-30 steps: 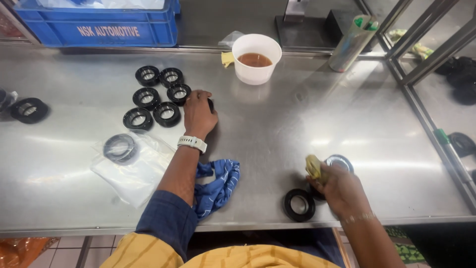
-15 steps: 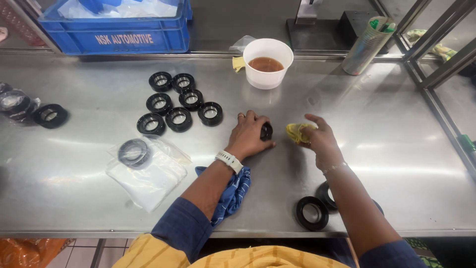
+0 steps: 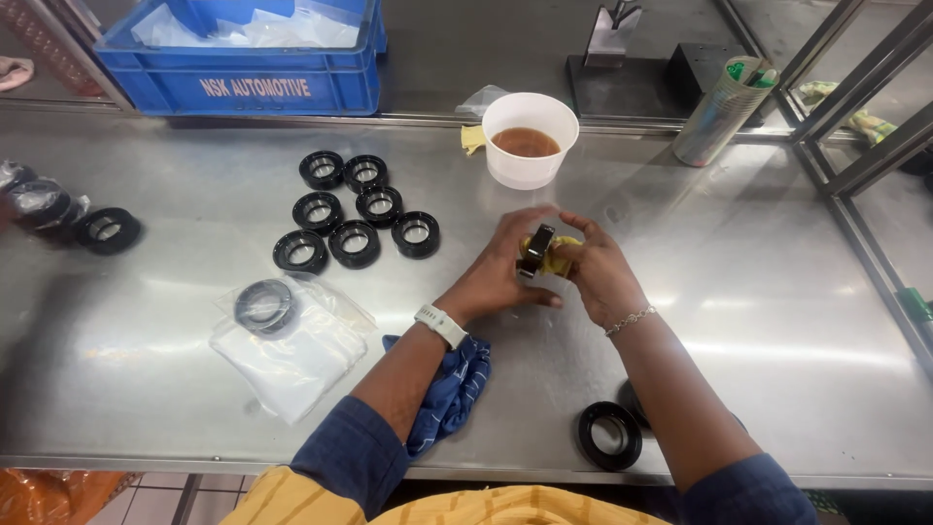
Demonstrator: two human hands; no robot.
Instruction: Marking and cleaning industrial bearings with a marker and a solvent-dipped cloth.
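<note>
Where the near edge of the steel bench meets the person's body, two blue sleeves reach forward, and a crumpled blue cloth lies under the left forearm. Just right of it, near the bench edge, two black rubber-and-metal rings rest flat, one partly hidden behind the right arm. To the left lies a clear plastic bag with one more ring on top of it. Further out, both hands meet above the middle of the bench. The left hand has its grip closed around a black ring, held on edge by its rim between fingers and thumb. The right hand has its grip closed on a small yellow rag, pressed against that ring. Such a ring looks stiff, light and compact, and likely slick if oily, so pinching it across the outer rim seems the surest hold. Beyond the hands, seven like rings sit in a cluster, and a white bowl of brown liquid stands behind. Farthest away are a blue crate and a grey cylindrical container.
</note>
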